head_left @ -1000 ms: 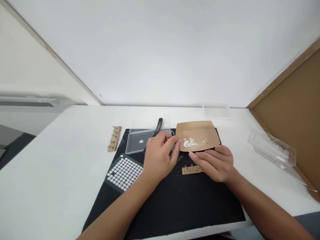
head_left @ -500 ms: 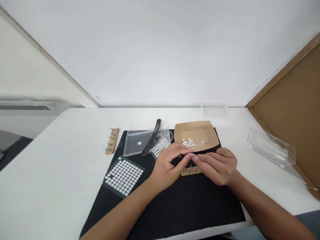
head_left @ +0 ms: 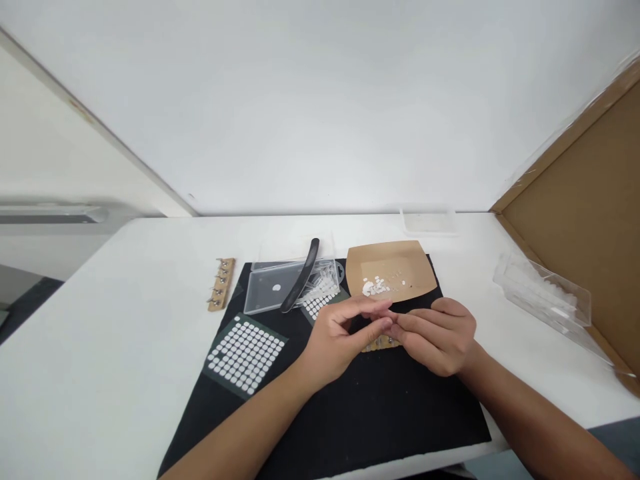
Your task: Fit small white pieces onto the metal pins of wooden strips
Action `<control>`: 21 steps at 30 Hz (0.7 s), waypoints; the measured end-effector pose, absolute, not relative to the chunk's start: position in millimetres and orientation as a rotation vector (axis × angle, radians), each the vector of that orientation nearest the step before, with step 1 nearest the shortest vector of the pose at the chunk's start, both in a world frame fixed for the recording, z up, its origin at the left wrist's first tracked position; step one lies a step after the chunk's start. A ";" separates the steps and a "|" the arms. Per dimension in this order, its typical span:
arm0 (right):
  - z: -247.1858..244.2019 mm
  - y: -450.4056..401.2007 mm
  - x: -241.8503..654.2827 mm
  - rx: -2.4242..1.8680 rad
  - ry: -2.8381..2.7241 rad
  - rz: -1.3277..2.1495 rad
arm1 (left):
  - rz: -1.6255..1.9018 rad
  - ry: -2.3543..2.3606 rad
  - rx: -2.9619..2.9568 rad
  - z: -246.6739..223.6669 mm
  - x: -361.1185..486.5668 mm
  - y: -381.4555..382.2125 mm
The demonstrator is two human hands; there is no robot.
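My left hand [head_left: 336, 339] and my right hand [head_left: 436, 335] meet at the fingertips over the black mat [head_left: 370, 413]. Both are closed in a pinch, and whatever lies between the fingers is too small or hidden to make out. Below the fingertips lies a light wooden strip [head_left: 381, 343] with small metal pieces on it, partly covered by my hands. Just behind them stands a brown paper tray [head_left: 390, 253] holding small white bits. To the left, a dark green sheet [head_left: 274, 331] carries rows of white rounded stickers.
A clear plastic case [head_left: 257, 303] with thin clear pieces lies behind my left hand, a black curved handle [head_left: 301, 275] across it. A second wooden strip with metal clips [head_left: 222, 283] is at left. Clear boxes [head_left: 545, 293] and a cardboard panel [head_left: 585, 180] stand at right.
My left fingers have slid slightly right and now overlap the right fingertips more, covering more of the wooden strip. The view has shifted slightly.
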State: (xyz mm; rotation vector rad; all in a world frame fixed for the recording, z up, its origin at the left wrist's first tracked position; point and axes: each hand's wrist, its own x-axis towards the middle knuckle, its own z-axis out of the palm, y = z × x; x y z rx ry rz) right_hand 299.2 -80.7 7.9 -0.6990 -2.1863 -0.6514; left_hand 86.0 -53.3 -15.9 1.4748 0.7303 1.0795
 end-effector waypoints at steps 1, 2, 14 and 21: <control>7.4 -80.6 299.0 -0.695 -2.182 -0.638 | 1.061 0.741 1.440 -16.6 86.0 -53.8; 6.9 -80.5 298.9 -0.694 -2.181 -0.624 | 1.045 0.753 1.408 -17.3 86.1 -54.3; -4.8 -75.5 303.4 -0.902 -2.050 -0.331 | 0.975 0.907 1.385 -18.7 88.5 -56.2; -6.9 -76.3 303.2 -0.956 -2.073 -0.245 | 0.931 0.895 1.382 -19.3 90.1 -55.8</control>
